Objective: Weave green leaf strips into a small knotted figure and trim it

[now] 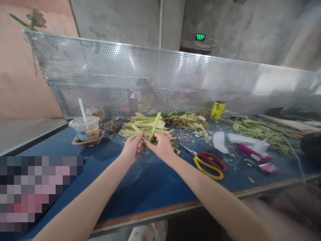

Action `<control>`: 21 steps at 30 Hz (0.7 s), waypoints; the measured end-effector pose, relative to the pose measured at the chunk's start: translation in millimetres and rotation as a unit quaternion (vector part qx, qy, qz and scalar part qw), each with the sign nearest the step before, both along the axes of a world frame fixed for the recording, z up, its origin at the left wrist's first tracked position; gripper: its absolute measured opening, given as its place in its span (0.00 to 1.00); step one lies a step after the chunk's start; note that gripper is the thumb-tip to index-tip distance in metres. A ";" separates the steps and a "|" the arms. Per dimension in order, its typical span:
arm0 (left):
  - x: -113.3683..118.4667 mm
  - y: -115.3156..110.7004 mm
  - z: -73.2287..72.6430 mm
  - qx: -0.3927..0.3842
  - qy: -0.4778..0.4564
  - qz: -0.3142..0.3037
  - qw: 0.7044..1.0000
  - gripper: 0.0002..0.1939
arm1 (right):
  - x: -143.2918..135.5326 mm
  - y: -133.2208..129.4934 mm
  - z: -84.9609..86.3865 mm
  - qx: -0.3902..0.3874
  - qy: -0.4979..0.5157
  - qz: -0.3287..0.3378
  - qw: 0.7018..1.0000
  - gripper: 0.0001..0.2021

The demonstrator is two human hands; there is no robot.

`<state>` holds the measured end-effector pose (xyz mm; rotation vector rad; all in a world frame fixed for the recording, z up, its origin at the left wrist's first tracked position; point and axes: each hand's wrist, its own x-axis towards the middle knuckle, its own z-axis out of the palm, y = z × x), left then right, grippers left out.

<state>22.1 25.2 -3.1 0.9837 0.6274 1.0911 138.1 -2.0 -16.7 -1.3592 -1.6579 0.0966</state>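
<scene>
Hands, two: left hand (132,146) and right hand (162,144), fingers closed, pinching green leaf strips (155,125) above the blue surface (140,190), near a leaf pile (146,120). Scissors (209,164), red-and-yellow handles: on the surface, rightward.

Forearms (96,189) extended, converging; fingers (140,146) curled, close together.
</scene>
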 end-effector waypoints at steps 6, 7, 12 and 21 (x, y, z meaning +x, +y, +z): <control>-1.3 2.2 6.0 -0.021 -0.017 0.003 1.000 0.12 | -5.0 -2.2 -1.4 0.031 0.043 -0.013 0.999 0.09; -1.5 3.4 6.7 -0.023 -0.019 0.005 1.000 0.12 | -6.1 -1.5 -2.3 0.033 0.051 -0.015 0.998 0.10; -1.6 7.2 8.8 -0.030 -0.011 0.017 0.999 0.13 | -10.5 0.7 -6.3 0.040 0.101 -0.015 0.994 0.11; 6.9 2.0 -4.0 0.049 0.009 0.008 0.999 0.18 | -6.2 -1.3 -8.4 0.052 0.242 0.007 0.969 0.07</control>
